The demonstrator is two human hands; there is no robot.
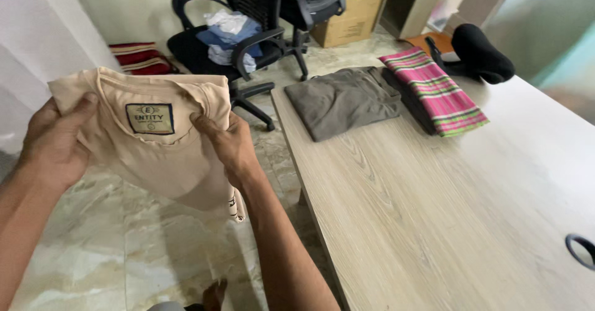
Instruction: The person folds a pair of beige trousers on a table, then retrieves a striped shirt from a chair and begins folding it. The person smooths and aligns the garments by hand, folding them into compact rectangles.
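I hold a beige T-shirt (158,156) up in the air over the floor, left of the table, its neck opening and dark square collar label facing me. My left hand (54,140) grips the shirt's left shoulder, thumb on top. My right hand (228,143) pinches the collar and right shoulder. The rest of the shirt hangs down below both hands.
A light wooden table (446,212) fills the right, bearing a folded grey-brown garment (344,100), a folded pink-green striped cloth (434,91) and a black rounded object (483,53). Behind stand a black office chair (248,32) with clothes on its seat, a cardboard box (350,19) and red striped cloth (139,57) on the marble floor.
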